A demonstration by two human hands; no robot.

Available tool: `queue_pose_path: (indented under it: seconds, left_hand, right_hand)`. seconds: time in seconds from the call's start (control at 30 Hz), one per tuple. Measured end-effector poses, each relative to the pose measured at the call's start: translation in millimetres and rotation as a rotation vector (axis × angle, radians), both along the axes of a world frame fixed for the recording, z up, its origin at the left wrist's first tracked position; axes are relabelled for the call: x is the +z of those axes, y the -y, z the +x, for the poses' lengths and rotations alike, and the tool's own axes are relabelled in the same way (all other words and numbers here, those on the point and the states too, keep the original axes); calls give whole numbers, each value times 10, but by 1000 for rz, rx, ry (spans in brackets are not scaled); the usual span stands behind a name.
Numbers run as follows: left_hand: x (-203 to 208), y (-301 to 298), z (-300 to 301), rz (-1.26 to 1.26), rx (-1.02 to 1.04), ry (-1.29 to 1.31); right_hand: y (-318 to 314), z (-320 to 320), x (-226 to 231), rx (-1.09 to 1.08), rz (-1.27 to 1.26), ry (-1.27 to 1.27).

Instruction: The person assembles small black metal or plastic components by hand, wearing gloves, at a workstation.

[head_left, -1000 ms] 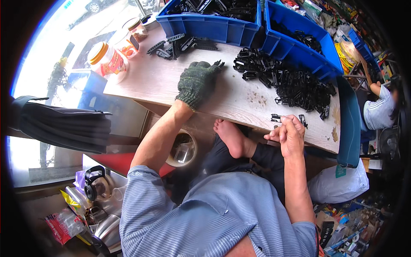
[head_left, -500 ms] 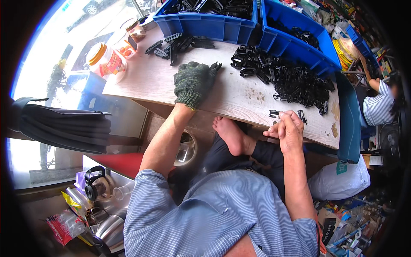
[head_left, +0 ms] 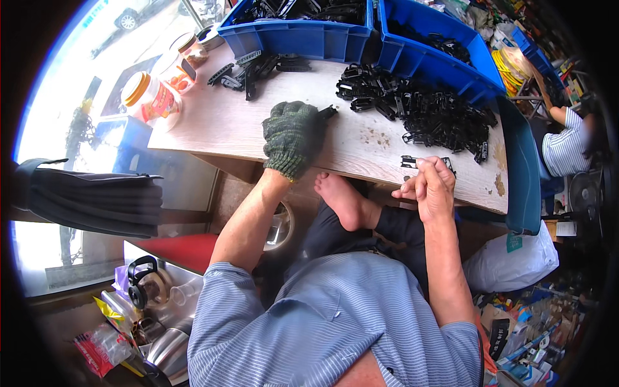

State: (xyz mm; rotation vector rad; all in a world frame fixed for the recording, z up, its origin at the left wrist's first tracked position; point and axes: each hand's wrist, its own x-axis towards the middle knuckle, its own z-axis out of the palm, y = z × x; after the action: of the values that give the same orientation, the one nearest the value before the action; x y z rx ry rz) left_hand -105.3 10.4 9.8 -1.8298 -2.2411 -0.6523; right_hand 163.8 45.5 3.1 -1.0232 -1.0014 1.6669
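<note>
My left hand (head_left: pixel 293 137), in a dark green knit glove, rests on the wooden table (head_left: pixel 213 122) with a black plastic piece (head_left: pixel 327 112) sticking out at its fingertips. My bare right hand (head_left: pixel 431 188) is at the table's near edge, fingers pinched on a small black clip (head_left: pixel 412 162). A big pile of black plastic clips (head_left: pixel 425 109) lies just beyond the right hand. A smaller group of black parts (head_left: pixel 255 66) lies far left. My bare foot (head_left: pixel 342 200) is tucked under the table edge between the arms.
Two blue bins (head_left: pixel 303 35) (head_left: pixel 445 55) holding black parts line the table's far side. Clear jars with orange lids (head_left: pixel 149 98) stand at the left end. Another person in a striped shirt (head_left: pixel 567 145) sits at right. A kettle (head_left: pixel 138 284) and metal pots lie lower left.
My gloved left hand has slid toward me and slightly right along the table. The right hand has stayed at the near edge, working the small clip.
</note>
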Motion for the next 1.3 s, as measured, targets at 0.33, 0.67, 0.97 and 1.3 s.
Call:
queue_pose_path:
  seconds: [0.33,0.67,0.97,1.3]
  left_hand:
    - [-212,30,732,167,-330,1207]
    - [-159,21,885,-39,-437,1210]
    - [-203,4,855,-20,-507,1123]
    - [-138,35,938,94,-440,1145]
  right_hand:
    - [-103,-139,195,-10,145,-77]
    - [-136,-191,159,63,177,12]
    - [-126,-220,97,91,184,96]
    - [-211,-204,3,84,140,194]
